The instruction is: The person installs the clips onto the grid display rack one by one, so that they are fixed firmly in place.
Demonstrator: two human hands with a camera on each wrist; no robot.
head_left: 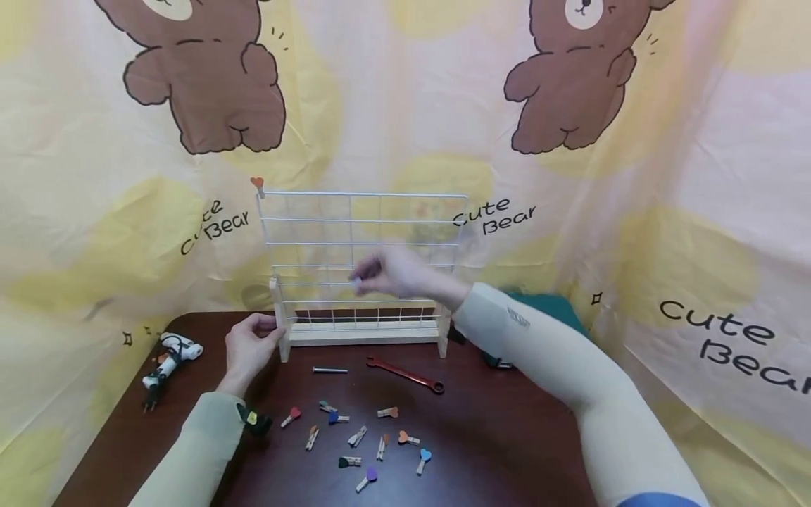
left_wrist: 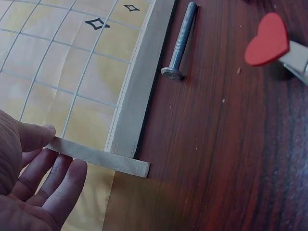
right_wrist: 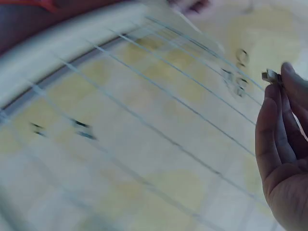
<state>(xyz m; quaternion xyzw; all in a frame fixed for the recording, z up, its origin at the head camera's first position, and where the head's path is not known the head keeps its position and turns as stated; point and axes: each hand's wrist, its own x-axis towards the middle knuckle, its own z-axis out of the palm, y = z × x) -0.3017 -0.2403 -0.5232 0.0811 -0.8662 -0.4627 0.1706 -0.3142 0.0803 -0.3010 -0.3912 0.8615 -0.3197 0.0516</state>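
Note:
A white wire grid rack (head_left: 364, 341) on a wooden base stands at the back of the table. My left hand (head_left: 252, 346) grips its left wooden upright (left_wrist: 101, 158), thumb on one side and fingers on the other. In front of the grid, my right hand (head_left: 395, 273) pinches a small clothespin (right_wrist: 272, 76) between thumb and fingertips; most of the clothespin is hidden by the fingers. An orange heart clothespin (head_left: 256, 183) is clipped at the grid's top left corner. Several heart clothespins, among them a red one (left_wrist: 268, 41) and a purple one (head_left: 367, 479), lie scattered in front.
Between rack and clothespins lie a bolt (head_left: 330, 370) and a red wrench (head_left: 405, 374). A white tool with a dark tip (head_left: 170, 360) sits at the table's left edge. Behind the right arm is a green object (head_left: 551, 310). A bear-print curtain (head_left: 405, 84) hangs behind.

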